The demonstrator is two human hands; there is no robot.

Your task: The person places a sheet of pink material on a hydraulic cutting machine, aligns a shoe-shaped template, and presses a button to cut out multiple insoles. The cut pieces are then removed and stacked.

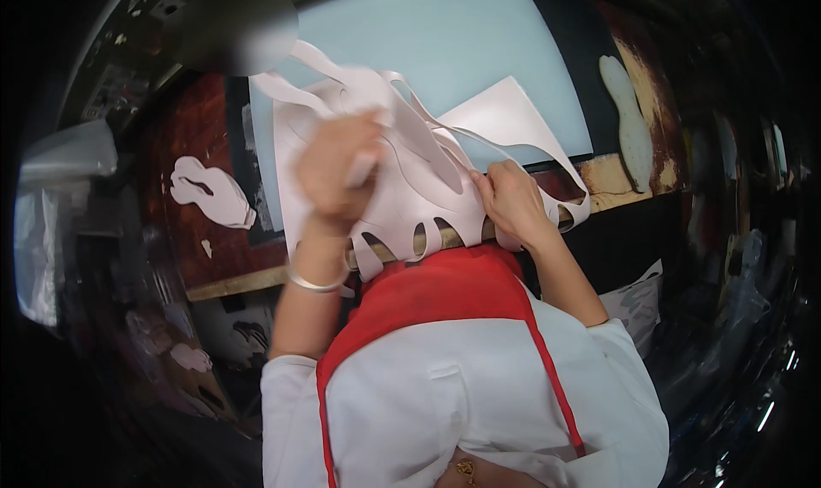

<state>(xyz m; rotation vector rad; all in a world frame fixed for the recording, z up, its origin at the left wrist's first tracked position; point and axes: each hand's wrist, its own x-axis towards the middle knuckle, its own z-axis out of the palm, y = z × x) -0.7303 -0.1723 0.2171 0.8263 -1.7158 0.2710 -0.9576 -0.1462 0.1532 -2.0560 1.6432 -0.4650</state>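
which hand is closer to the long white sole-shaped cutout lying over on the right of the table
Right. The right hand, pinching the pale cut-out sheet, is nearer the sole-shaped cutout; the left hand grips the sheet farther left.

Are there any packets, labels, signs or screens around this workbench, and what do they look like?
Clear plastic bag: far left of the bench, crumpled, translucent white.
White printed sheet or bag: lower right beside the right elbow, dark markings, too blurred to identify.
Small pale stickers or labels: upper left on a dark surface, tiny.
No screens show.

A worn red workbench [205,257] bears a pale blue board [445,43].
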